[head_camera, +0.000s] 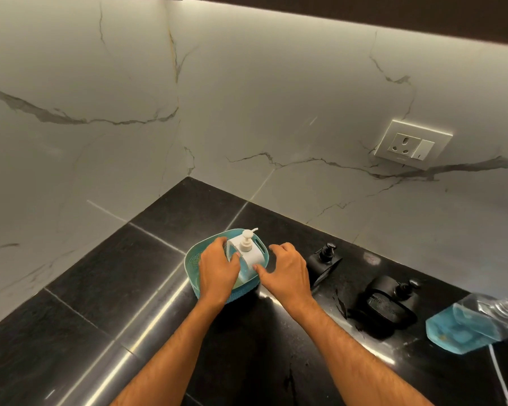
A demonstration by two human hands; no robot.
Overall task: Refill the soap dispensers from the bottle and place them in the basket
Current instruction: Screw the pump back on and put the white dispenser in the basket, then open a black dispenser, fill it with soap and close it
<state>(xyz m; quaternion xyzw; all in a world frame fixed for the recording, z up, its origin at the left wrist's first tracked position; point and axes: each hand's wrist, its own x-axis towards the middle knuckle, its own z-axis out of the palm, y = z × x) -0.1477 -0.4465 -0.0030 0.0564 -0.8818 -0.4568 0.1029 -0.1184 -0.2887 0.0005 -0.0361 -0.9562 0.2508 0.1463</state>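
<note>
White dispenser point(246, 253) sits in teal basket point(194, 260); left hand point(217, 266) fingers curl round it, right hand point(286, 269) thumb touches it, fingers loose. Two black dispensers point(324, 259) point(389, 303) and bottle point(475, 323) on bench point(129, 273): roughly a third done

Single view, head-worn wide-angle camera. It looks forward and down from above the near edge of the black tabletop point(147, 259), facing into the corner where two marble walls point(276, 98) meet. Both forearms enter from the bottom edge and reach away from the lens; the left hand point(217, 268) and right hand point(288, 273) sit just below frame centre, at arm's length. The teal basket point(192, 268) lies between them, near centre. Wide-angle distortion bends the wall lines and cabinet underside along the top. The blue-filled bottle point(469, 326) is cut off by the right edge. No second view, so no shared region.
</note>
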